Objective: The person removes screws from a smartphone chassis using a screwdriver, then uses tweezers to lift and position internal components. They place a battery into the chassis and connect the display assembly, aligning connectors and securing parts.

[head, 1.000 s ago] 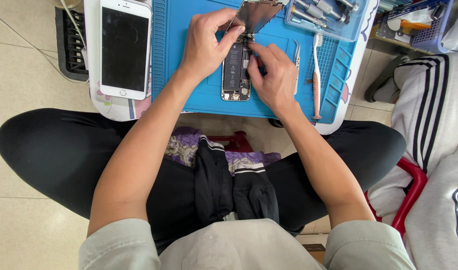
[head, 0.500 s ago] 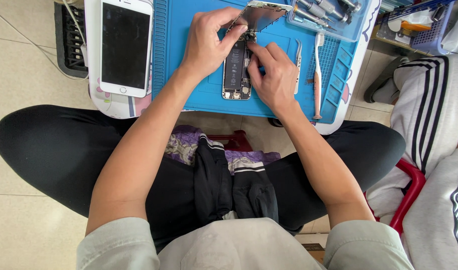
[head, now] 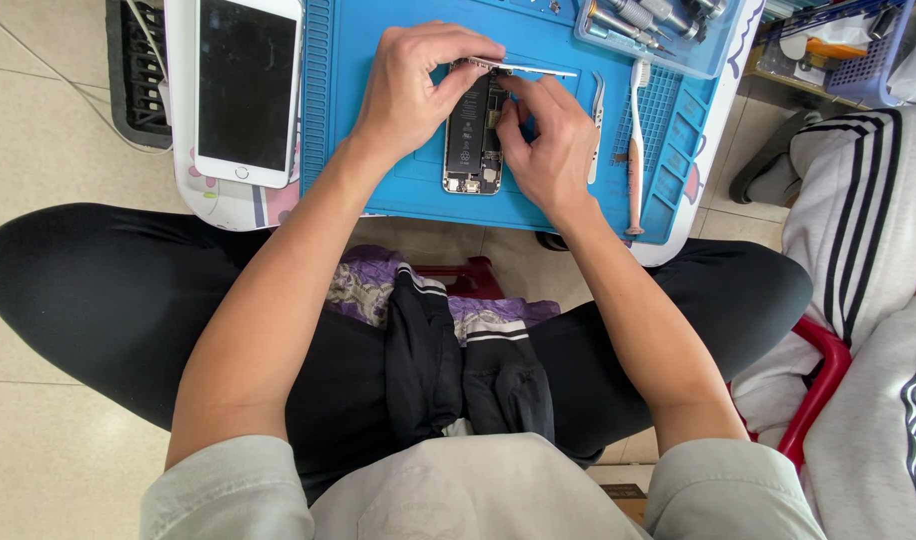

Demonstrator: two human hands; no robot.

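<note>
Nearest the camera we see our own grey sleeves and black trousers, with a bundle of dark and purple-patterned cloth (head: 448, 350) lying in our lap. Both forearms reach forward to a blue work mat (head: 378, 160) that lies on a small white table (head: 228, 205).

In the middle of the mat lies an opened phone body (head: 472, 140), back down, its black battery and inner parts showing. Our left hand (head: 413, 85) is curled over the upper left of it, thumb and fingers closed on the edge of a thin display panel (head: 533, 69), which stands raised above the top end of the body and shows edge-on. Our right hand (head: 548, 140) rests on the mat just right of the body, fingers bent, thumb and forefinger pinched together at the upper inner parts; whether they hold anything there we cannot tell.

Just right of that hand lie metal tweezers (head: 598, 125) and, beyond them, a white toothbrush (head: 635, 140) lengthwise on the mat. Left of the mat a second white phone (head: 248, 90) lies face up, its screen dark.

At the far edge stands a clear tray of metal tools (head: 648, 25). On the right, another person's white striped trousers (head: 858, 220) and a red stool (head: 818, 390) show.
</note>
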